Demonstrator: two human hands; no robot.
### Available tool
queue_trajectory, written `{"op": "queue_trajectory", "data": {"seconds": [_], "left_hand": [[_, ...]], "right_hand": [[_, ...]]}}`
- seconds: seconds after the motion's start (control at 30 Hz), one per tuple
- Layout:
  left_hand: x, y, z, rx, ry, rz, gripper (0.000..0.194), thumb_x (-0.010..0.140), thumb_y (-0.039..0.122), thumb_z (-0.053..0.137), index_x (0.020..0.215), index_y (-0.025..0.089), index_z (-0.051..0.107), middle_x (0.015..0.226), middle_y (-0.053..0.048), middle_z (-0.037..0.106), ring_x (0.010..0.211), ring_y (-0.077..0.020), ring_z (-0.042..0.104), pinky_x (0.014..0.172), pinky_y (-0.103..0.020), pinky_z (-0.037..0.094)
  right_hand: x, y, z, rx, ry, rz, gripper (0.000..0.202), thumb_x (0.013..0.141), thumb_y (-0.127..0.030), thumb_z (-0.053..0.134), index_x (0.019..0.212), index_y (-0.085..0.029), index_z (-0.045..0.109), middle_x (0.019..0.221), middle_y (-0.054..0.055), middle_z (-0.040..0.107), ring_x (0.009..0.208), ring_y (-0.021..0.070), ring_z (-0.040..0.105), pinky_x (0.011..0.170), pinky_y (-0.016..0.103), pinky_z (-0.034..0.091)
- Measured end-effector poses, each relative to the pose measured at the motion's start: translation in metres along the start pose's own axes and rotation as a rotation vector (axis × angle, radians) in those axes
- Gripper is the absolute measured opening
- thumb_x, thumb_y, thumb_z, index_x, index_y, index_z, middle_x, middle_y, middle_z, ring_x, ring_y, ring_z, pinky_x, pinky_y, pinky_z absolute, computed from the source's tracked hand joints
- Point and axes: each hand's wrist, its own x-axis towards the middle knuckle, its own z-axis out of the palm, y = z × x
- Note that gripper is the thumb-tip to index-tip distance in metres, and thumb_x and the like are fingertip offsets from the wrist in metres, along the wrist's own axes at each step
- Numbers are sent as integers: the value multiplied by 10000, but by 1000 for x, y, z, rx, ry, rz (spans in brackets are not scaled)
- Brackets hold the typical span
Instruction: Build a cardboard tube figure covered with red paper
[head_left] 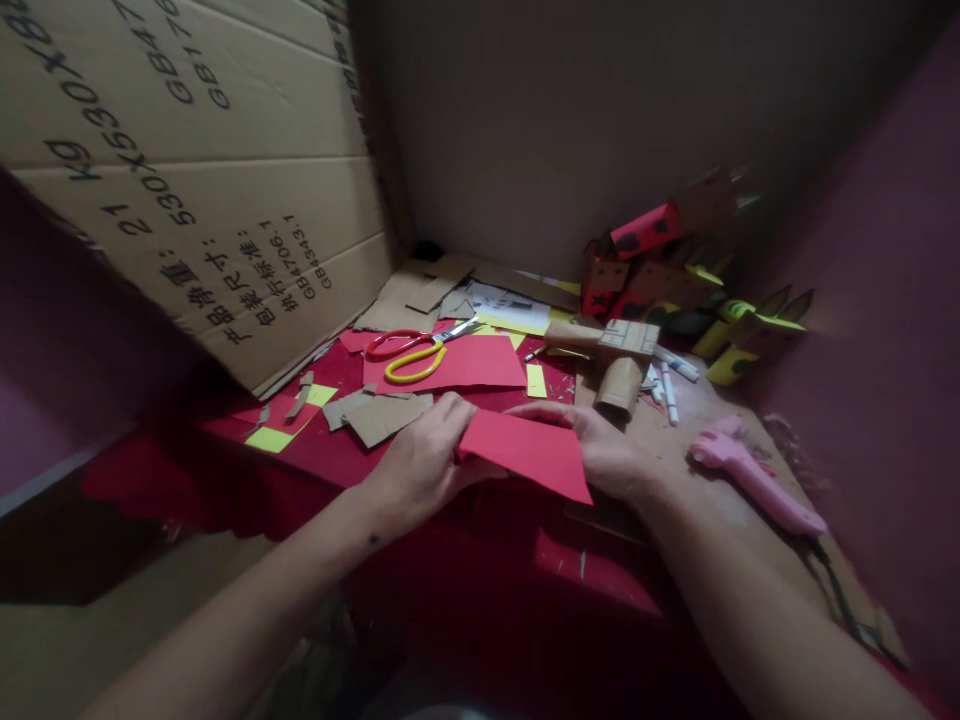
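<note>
Red paper [525,452] in hands [426,450] [609,455], nr cdbd tube [618,386]

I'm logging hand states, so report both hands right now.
Left hand: closed, holding the red paper.
Right hand: holding the same red paper.

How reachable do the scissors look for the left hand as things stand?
Probably yes: the scissors lie uncovered beyond the left hand, with nothing tall in between, though it holds the red paper and might have to let go first.
</note>
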Motion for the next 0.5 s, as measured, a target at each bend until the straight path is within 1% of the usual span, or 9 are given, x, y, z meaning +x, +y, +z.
{"op": "queue_trajectory", "data": {"seconds": [0.07,0.1,0.17,0.27,0.3,0.37,0.43,0.47,0.5], "left_hand": [[-3,-2,-8,-117,-46,-41,113,868,246,553,932,153,554,911,-66,553,823,-187,528,706,-323,470],[-5,-2,-11,-167,-68,-68,119,861,218,553,963,157,558,941,-65,557,852,-184,531,724,-316,474],[-7,-4,-13,-239,-95,-130,264,832,213,588,1088,169,536,1023,-71,559,911,-187,539,766,-320,482],[-6,-5,-9,-330,-93,-205,542,798,256,634,1291,179,422,1132,-100,544,945,-198,549,798,-344,491],[-3,-5,-8,-359,-85,-216,567,800,267,632,1316,183,411,1148,-105,542,942,-197,553,799,-345,492],[6,-4,-6,-413,-74,-205,468,818,267,607,1268,199,498,1148,-96,558,940,-192,561,810,-341,488],[18,-3,-7,-457,-73,-171,228,831,249,582,1040,198,659,1066,-71,605,924,-187,574,827,-339,477],[24,-3,-8,-506,-76,-174,166,830,248,582,937,187,693,1015,-66,625,908,-186,584,836,-339,475],[29,-2,-8,-571,-75,-184,153,827,257,590,884,177,707,975,-64,642,887,-184,595,829,-334,479]], "right_hand": [[0,3,-2,-16,-28,20,366,623,-146,762,978,-222,716,964,28,735,836,182,674,798,317,526],[-1,4,-3,-15,-43,33,373,633,-167,761,998,-225,710,968,29,735,844,188,677,800,327,528],[-2,5,-4,-3,-59,49,378,641,-189,757,1012,-239,706,977,31,737,855,199,680,802,339,531],[-4,2,-3,5,-42,61,332,636,-196,746,958,-275,726,972,28,742,869,215,680,803,346,534],[-4,1,-2,14,-33,72,316,629,-197,744,932,-285,731,953,23,746,861,220,682,798,350,537],[-5,-1,-1,27,-13,112,291,619,-198,738,894,-292,736,905,19,751,824,227,684,782,367,542],[-4,-1,2,35,31,130,258,611,-206,736,859,-280,737,858,23,749,778,233,682,760,384,547],[-4,-1,3,36,58,117,245,597,-206,744,834,-270,736,823,23,745,758,239,680,744,390,549],[-3,1,4,36,82,95,240,580,-202,756,811,-263,732,790,19,737,753,248,676,737,398,549]]}}
